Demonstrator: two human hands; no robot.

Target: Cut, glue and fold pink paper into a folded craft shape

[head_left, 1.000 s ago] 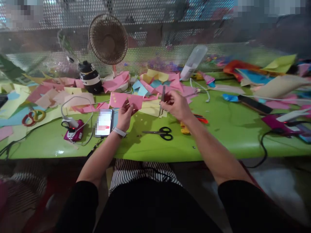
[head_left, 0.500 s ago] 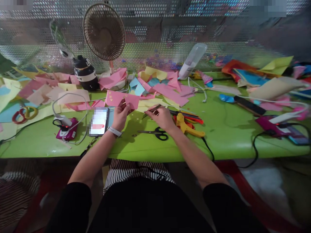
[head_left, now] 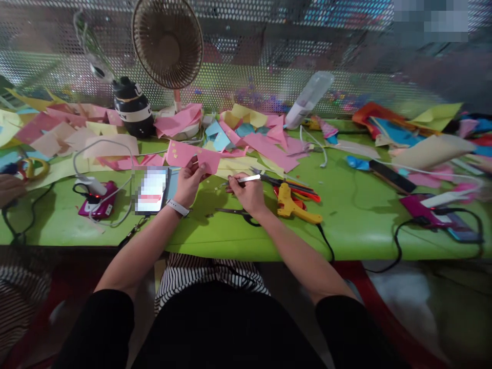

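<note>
My left hand [head_left: 189, 180] is closed on a pink paper sheet [head_left: 180, 152] with small yellowish marks, held up above the table. In my right hand [head_left: 248, 192] are slim metal tweezers [head_left: 250, 178], gripped like a pen. Their tips point left toward small pale bits on the table, below the sheet. Black-handled scissors [head_left: 230, 210] lie just under my right hand, which hides part of their handles. Beside that hand, to the right, rests a yellow glue gun [head_left: 294, 205] with a black cord.
A phone [head_left: 151, 189] and a purple power socket [head_left: 99, 201] with white cables lie left. Paper scraps [head_left: 269, 148], a black bottle [head_left: 132, 110] and a fan [head_left: 167, 46] line the back. Another person's hand [head_left: 11, 189] is at the left edge, near yellow-handled scissors [head_left: 36, 168].
My right hand has turned and shifted slightly left and down, so the tweezers' bright back end now shows. Another person's hand has come in at the left edge by the yellow-handled scissors.
</note>
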